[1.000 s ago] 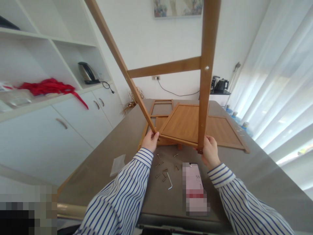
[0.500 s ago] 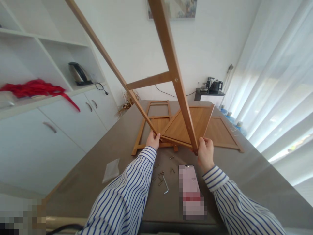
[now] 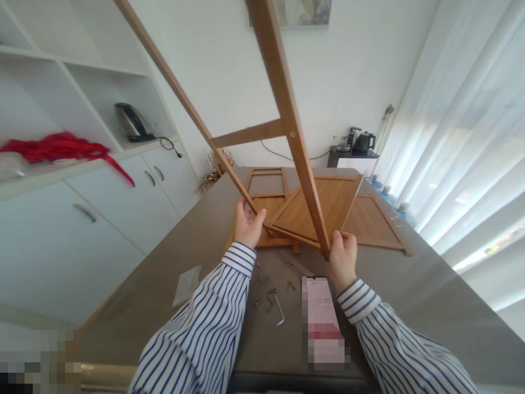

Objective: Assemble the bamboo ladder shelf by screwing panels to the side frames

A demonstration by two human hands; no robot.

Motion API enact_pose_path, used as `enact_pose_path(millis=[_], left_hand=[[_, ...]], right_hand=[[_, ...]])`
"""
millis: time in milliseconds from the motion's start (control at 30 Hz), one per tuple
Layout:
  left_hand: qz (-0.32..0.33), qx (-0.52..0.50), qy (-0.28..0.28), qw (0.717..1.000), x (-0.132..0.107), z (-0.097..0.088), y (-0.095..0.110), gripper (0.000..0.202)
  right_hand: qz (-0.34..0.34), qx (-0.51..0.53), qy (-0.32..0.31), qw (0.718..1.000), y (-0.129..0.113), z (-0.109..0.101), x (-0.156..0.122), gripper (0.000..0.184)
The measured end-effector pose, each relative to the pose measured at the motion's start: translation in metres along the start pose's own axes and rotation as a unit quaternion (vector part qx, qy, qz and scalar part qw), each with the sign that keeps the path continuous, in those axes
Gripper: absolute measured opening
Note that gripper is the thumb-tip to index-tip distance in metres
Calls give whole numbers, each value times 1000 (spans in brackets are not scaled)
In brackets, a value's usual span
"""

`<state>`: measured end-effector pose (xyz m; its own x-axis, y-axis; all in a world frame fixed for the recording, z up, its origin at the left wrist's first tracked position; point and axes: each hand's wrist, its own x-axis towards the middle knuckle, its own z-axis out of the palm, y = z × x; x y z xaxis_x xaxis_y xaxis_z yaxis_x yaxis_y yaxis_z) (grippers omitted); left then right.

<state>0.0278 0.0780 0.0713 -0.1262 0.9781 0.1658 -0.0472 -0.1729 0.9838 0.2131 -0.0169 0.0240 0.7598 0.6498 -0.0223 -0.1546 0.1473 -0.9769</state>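
A wooden frame point(image 3: 304, 164) with two long legs and a crossbar point(image 3: 248, 133) stands tilted in front of me, joined or held against a wooden panel point(image 3: 324, 210) at its lower end. My right hand point(image 3: 343, 254) is closed on the lower right corner, where leg and panel meet. At the lower end of the left leg, my left hand point(image 3: 249, 227) has its fingers apart, thumb on one side and fingers on the other; whether it touches the wood I cannot tell. Several screws point(image 3: 271, 290) and a hex key point(image 3: 279, 310) lie below on the table.
Another wooden frame point(image 3: 266, 171) and a flat panel point(image 3: 375, 221) lie farther back on the grey table point(image 3: 430, 306). A phone point(image 3: 322, 306) is near the front edge. To the left is a clear plastic bag point(image 3: 187, 284). White cabinets stand left, curtains hang right.
My left hand has loosened from the left leg's lower end, spreading its fingers and shifting slightly left and up. My right hand keeps its hold on the corner.
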Motion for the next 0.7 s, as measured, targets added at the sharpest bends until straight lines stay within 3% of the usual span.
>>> enact_pose_path(millis=[100, 167, 267, 367, 467, 700], left_hand=[[-2, -28, 18, 999, -16, -13, 35, 92], [13, -58, 15, 998, -39, -24, 62, 85], [119, -98, -2, 988, -87, -38, 101, 77], [201, -46, -28, 978, -129, -41, 125, 73], [217, -15, -6, 976, -143, -36, 130, 77], [212, -39, 12, 976, -131, -26, 115, 84]], right_hand=[[-55, -42, 16, 997, 1, 2, 2, 32], [-105, -86, 36, 990, 0, 3, 1, 29], [-138, -125, 43, 981, -4, 6, -4, 27], [-125, -121, 21, 985, -11, 10, -13, 27], [-118, -96, 1, 988, -15, 15, -22, 29], [-87, -12, -58, 994, -4, 5, -22, 34]])
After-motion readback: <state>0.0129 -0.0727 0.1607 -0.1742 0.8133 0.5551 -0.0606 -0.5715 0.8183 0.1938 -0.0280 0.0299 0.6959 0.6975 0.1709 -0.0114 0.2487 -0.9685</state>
